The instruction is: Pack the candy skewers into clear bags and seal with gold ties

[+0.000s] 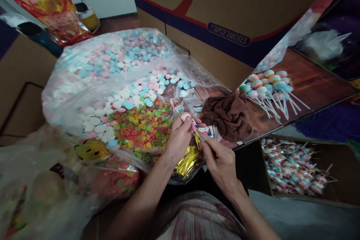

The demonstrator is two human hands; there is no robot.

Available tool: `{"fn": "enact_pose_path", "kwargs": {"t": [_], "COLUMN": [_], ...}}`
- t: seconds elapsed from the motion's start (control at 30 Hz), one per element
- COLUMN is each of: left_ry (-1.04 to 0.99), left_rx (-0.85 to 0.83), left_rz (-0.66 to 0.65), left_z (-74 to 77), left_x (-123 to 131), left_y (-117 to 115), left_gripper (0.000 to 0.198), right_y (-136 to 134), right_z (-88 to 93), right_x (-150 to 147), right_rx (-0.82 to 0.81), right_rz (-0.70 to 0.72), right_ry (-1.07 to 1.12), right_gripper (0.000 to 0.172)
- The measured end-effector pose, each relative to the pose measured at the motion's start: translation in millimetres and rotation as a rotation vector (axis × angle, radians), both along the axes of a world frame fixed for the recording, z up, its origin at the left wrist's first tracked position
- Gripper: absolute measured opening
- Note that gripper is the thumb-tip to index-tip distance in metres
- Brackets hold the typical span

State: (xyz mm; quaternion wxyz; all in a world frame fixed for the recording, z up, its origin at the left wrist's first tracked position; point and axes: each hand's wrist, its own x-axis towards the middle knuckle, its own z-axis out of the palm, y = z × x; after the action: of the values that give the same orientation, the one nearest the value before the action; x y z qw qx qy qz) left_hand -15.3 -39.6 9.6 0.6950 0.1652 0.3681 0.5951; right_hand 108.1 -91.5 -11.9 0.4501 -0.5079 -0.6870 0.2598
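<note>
A lollipop (185, 117) in a printed clear wrapper lies slanted between my two hands. My left hand (178, 137) is closed around its candy part, with the thumb on top. At the lower end, my right hand (221, 157) pinches the wrapper and stick; whether a tie is also between those fingers is hidden. Just below the hands sits a bundle of gold twist ties (188, 160). Flat printed wrappers (194, 102) lie beyond the fingers. To the left are loose gummy rings (140, 127) and pastel marshmallow discs (126, 50) in a large clear bag.
A crumpled brown cloth (229, 116) lies right of my hands. Beyond it, unwrapped candy lollipops (271, 86) are piled on the table (306, 78). A carton (267, 168) of wrapped lollipops stands below the edge. Big cardboard boxes (197, 41) rise behind; a red bag (53, 11) is at far left.
</note>
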Motion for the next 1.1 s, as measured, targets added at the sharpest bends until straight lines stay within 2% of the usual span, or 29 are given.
{"fn": "enact_pose_path", "kwargs": {"t": [0.07, 0.17, 0.3, 0.5, 0.6, 0.7, 0.8, 0.87, 0.97, 1.1], "left_ry": [0.000, -0.010, 0.009, 0.069, 0.107, 0.163, 0.103, 0.017, 0.031, 0.117], "left_rx": [0.006, -0.018, -0.053, -0.077, -0.029, -0.015, -0.007, 0.011, -0.021, -0.109], "left_rz": [-0.017, -0.045, -0.124, -0.106, -0.118, -0.153, -0.237, -0.285, -0.204, -0.107], "left_z": [0.0, -1.0, -5.2, -7.9, -6.9, -2.5, 6.4, 11.5, 13.0, 9.0], "left_x": [1.6, 6.7, 13.2, 10.4, 8.2, 5.4, -4.0, -14.9, -34.8, -55.7], "left_y": [-1.1, -6.0, -14.3, -17.3, -18.6, -21.1, -23.6, -26.1, -33.5, -49.2], "left_gripper": [0.013, 0.015, 0.025, 0.032, 0.034, 0.035, 0.036, 0.035, 0.030, 0.035], "right_y": [-0.9, 2.0, 5.5, 8.8, 15.2, 21.0, 21.2, 17.3, 7.2, -6.8], "right_z": [1.2, 3.9, 4.2, 2.4, 10.2, 19.4, 25.8, 28.7, 31.2, 29.3], "right_x": [-2.2, -7.6, -14.1, -12.3, -12.9, -20.2, -31.9, -40.5, -55.0, -74.9], "right_rx": [-0.103, -0.237, -0.254, -0.382, -0.479, -0.552, -0.655, -0.765, -0.911, -0.977], "right_rz": [-0.065, -0.062, -0.060, 0.004, 0.031, 0.036, 0.054, 0.113, 0.201, 0.246], "right_ry": [0.080, 0.130, 0.157, 0.239, 0.356, 0.570, 0.895, 1.100, 1.267, 1.281], "right_gripper": [0.018, 0.021, 0.022, 0.025, 0.027, 0.032, 0.037, 0.033, 0.029, 0.027]}}
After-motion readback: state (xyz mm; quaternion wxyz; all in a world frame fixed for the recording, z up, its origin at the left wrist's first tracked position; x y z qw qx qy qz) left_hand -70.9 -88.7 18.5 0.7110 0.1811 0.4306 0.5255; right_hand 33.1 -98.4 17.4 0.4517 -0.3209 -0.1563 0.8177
